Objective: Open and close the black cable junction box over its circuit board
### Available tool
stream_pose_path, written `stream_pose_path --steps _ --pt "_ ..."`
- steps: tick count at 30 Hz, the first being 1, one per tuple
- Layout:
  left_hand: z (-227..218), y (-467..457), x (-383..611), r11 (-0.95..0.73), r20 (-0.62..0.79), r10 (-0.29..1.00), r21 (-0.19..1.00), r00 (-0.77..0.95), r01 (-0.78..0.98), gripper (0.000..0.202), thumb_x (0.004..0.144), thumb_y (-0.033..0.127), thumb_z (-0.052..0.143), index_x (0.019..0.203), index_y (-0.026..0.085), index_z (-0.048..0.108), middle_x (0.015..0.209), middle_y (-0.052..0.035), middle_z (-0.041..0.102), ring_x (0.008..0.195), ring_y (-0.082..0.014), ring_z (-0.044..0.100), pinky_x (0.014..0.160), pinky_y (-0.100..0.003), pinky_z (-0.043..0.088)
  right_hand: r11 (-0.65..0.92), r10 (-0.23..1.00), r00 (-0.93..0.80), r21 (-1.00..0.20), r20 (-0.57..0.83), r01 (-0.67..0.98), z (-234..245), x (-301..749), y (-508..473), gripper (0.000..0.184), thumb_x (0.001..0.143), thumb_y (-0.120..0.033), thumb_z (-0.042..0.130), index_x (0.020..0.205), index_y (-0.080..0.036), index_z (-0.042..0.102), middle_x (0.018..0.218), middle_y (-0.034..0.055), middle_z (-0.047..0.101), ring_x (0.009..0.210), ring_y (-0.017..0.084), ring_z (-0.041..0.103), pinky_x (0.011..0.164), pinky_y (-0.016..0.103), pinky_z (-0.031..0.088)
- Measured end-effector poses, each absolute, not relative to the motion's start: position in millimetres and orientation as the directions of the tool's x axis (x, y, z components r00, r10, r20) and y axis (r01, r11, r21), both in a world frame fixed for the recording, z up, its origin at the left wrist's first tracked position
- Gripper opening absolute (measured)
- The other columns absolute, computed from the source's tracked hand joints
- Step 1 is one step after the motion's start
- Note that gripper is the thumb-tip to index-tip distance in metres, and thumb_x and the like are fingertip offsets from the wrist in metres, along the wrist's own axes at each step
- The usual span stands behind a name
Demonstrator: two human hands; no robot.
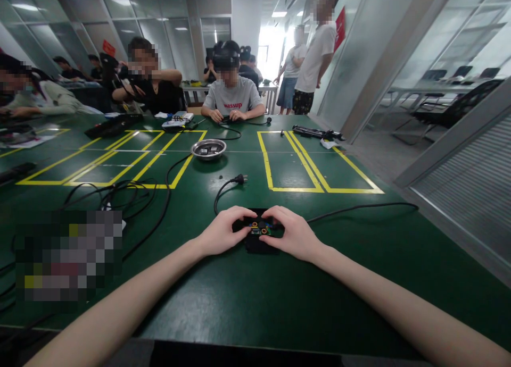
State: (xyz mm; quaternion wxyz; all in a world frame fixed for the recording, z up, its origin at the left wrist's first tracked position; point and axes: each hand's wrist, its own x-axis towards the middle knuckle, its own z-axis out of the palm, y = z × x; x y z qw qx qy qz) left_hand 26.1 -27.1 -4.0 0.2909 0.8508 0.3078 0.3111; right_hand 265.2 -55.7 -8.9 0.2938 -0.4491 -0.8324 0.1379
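Near the middle of the green table [191,282], a small circuit board [259,231] with copper-coloured rings sits between my hands. My left hand [223,230] pinches its left side between thumb and fingers. On the opposite side my right hand [294,233] grips the board the same way, thumb low and fingers above. Beneath and around the board is a black casing [261,248], partly covered by my fingers; whether the board is seated in it I cannot tell. A black power cord with a plug [239,180] runs near the casing's far left side, and another black cable [363,208] extends to the right.
A round metal dish [208,150] with small metal parts stands ahead. Black cables [115,194] lie coiled at left beside a blurred-out object [69,258]. Yellow tape [297,189] marks the table. A co-worker in a grey shirt [233,98] sits opposite; a black tool-like object [315,132] lies far right.
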Motion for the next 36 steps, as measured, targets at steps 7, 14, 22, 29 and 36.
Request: stream_pose_path --steps 7,14,22,29,36 --pt "1.1 -27.9 24.7 -0.683 0.372 0.708 0.575 0.601 0.45 0.012 0.085 0.012 0.058 0.093 0.019 0.064 0.1 -0.0048 0.064 0.086 -0.0164 0.063 0.073 -0.028 0.053 0.538 0.841 -0.403 -0.494 0.361 0.683 -13.1 263.4 -54.4 0.03 0.081 -0.031 0.08 0.103 -0.023 0.061 0.103 0.0041 0.069 0.085 0.02 0.066 0.073 0.032 0.053" --pt "-2.4 -19.9 19.5 -0.703 0.313 0.69 0.507 0.653 0.499 0.005 0.081 0.015 0.06 0.083 0.019 0.062 0.079 0.0002 0.061 0.073 -0.0153 0.059 0.067 -0.026 0.046 0.551 0.834 -0.415 -0.523 0.364 0.65 -11.2 267.0 -53.5 0.033 0.083 -0.037 0.081 0.106 -0.022 0.063 0.104 0.0055 0.07 0.088 0.021 0.067 0.075 0.033 0.056" --pt "-1.1 -20.2 21.1 -0.688 0.299 0.713 0.475 0.634 0.549 0.006 0.082 0.015 0.06 0.083 0.019 0.065 0.079 0.0001 0.063 0.073 -0.0159 0.06 0.067 -0.026 0.045 0.587 0.809 -0.444 -0.536 0.385 0.607 -14.7 270.2 -51.2 0.025 0.085 -0.025 0.072 0.109 -0.023 0.065 0.106 0.0064 0.072 0.095 0.022 0.069 0.082 0.036 0.058" --pt "-0.8 -19.8 21.3 -0.682 0.3 0.724 0.45 0.622 0.576 0.011 0.085 0.014 0.058 0.087 0.02 0.067 0.083 -0.0007 0.066 0.076 -0.0166 0.064 0.069 -0.026 0.047 0.591 0.807 -0.428 -0.533 0.408 0.606 -12.5 266.8 -50.8 0.025 0.089 -0.029 0.069 0.112 -0.023 0.064 0.11 0.0072 0.072 0.099 0.023 0.069 0.085 0.038 0.058" --pt "0.6 -19.3 20.7 -0.682 0.322 0.727 0.444 0.607 0.581 0.012 0.088 0.015 0.058 0.091 0.019 0.069 0.087 -0.0018 0.068 0.079 -0.0173 0.066 0.071 -0.027 0.049 0.589 0.806 -0.426 -0.492 0.411 0.641 -9.1 277.9 -46.4 0.007 0.093 -0.025 0.056 0.096 -0.022 0.061 0.096 0.0052 0.068 0.08 0.019 0.067 0.072 0.031 0.053"
